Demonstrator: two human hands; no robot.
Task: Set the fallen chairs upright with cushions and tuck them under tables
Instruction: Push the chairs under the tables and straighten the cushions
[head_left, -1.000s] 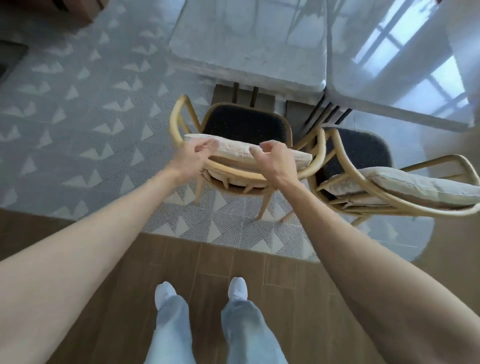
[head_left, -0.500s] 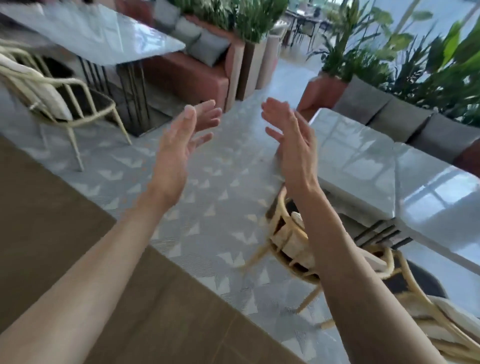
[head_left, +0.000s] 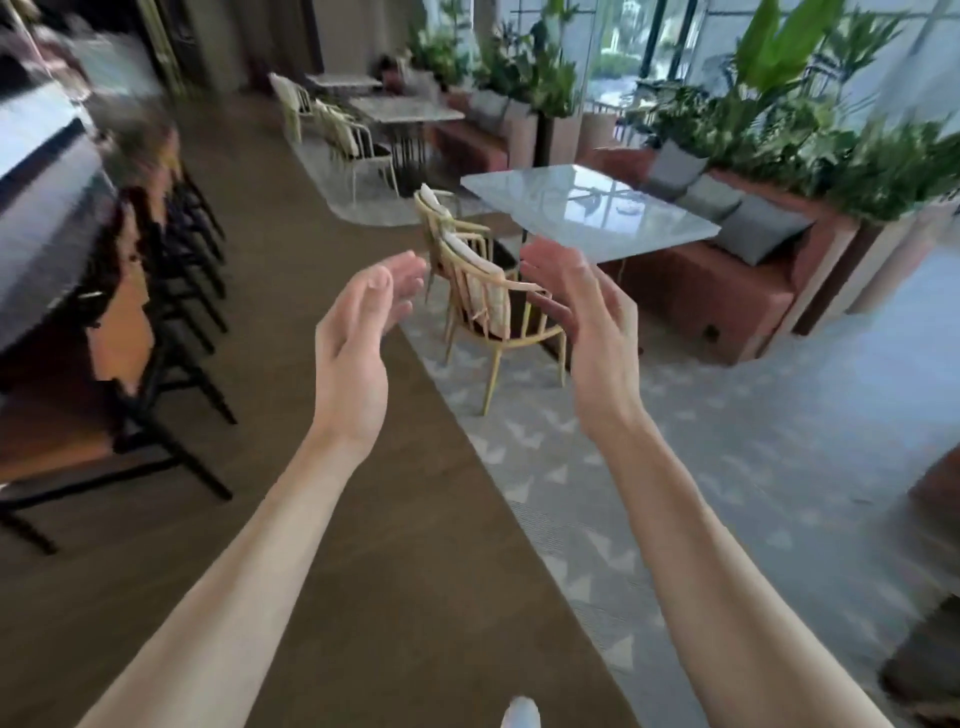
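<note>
Both hands are up in front and empty: the left hand (head_left: 358, 343) has loose, slightly bent fingers gripping nothing, and the right hand (head_left: 597, 322) is the same. Ahead stands the grey table (head_left: 587, 213), our landmark. Just beside its near-left edge, two cane chairs (head_left: 488, 291) sit upright on the patterned rug, cushions propped against their backs, but neither looks tucked under the table. Further beyond that table, more chairs (head_left: 348, 135) stand upright at another table. I'd say the uprighting here is done; pushing in remains.
</note>
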